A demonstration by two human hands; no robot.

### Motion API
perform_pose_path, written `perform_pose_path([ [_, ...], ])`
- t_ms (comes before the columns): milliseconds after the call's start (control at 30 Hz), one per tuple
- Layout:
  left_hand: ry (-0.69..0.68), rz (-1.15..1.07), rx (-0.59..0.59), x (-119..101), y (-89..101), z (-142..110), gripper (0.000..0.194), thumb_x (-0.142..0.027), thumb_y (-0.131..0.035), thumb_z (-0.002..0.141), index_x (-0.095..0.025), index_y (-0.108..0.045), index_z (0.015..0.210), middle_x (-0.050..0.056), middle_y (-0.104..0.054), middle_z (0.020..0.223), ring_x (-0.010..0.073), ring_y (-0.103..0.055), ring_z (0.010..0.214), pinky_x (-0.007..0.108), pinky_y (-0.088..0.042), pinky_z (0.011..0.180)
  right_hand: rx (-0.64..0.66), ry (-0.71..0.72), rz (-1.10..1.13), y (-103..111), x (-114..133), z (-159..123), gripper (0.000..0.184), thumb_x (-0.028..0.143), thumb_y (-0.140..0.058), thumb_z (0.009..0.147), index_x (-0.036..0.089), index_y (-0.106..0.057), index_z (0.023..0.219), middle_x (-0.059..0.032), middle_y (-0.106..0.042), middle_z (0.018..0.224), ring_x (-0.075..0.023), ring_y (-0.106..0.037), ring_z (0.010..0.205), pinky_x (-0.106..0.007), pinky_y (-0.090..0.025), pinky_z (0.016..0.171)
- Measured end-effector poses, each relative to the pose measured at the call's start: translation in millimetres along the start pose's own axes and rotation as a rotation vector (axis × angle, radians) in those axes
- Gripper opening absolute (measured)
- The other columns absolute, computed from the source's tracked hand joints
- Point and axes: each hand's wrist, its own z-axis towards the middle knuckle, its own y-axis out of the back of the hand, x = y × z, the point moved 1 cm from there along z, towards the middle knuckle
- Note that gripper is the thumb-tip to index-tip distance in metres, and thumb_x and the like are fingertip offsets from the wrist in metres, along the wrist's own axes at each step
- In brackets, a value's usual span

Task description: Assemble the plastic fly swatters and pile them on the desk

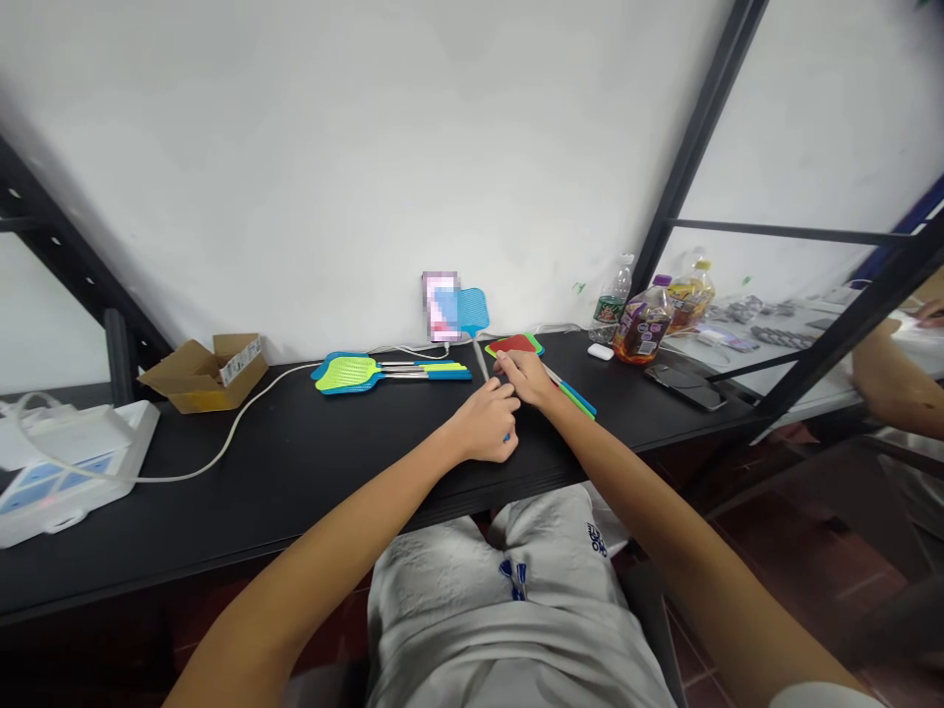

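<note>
Swatter [474, 312] is slanting down from just beside the phone [441, 307], its head near the screen; a twist of the handle could be knocking that phone over. Below the phone, the left hand [487, 423] is closing fist-like around the handle; the right hand [525, 378] is bending beside the shaft, its grip unclear. Both forearms are converging.

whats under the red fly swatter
Under the red swatter a green swatter shows at the side, with a thin blue edge beyond it. The rest is covered, partly by the right hand, so I can't count the layers.
</note>
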Motion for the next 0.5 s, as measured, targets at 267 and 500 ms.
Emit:
perform_pose_path([
  [267, -0.240, -0.055, -0.020, -8.9, -1.9, 0.6, 0.014, -0.026, -0.061, 0.069, -0.014, -0.068, 0.063, 0.012, -0.057, 0.072, 0.0251, -0.045, 0.081, 0.044, -0.039, 0.082, -0.026, -0.032, 0.348, -6.7, -11.0, 2.4, 0.063, 0.066, -0.037, 0.095, 0.016, -0.070, 0.077, -0.0057, -0.069, 0.068, -0.0179, -0.063, 0.066, -0.028, -0.045, 0.067],
  [500, -0.243, -0.093, -0.098, -5.4, -1.2, 0.2, 0.008, -0.021, -0.056, 0.069, -0.017, -0.062, 0.068, 0.013, -0.055, 0.080, 0.0272, -0.045, 0.085, 0.046, -0.043, 0.083, -0.081, -0.283, 0.749, -7.0, -5.3, 7.5, 0.041, 0.055, -0.061, 0.084, 0.018, -0.058, 0.066, -0.0012, -0.060, 0.054, -0.0106, -0.046, 0.044, -0.026, -0.034, 0.045],
])
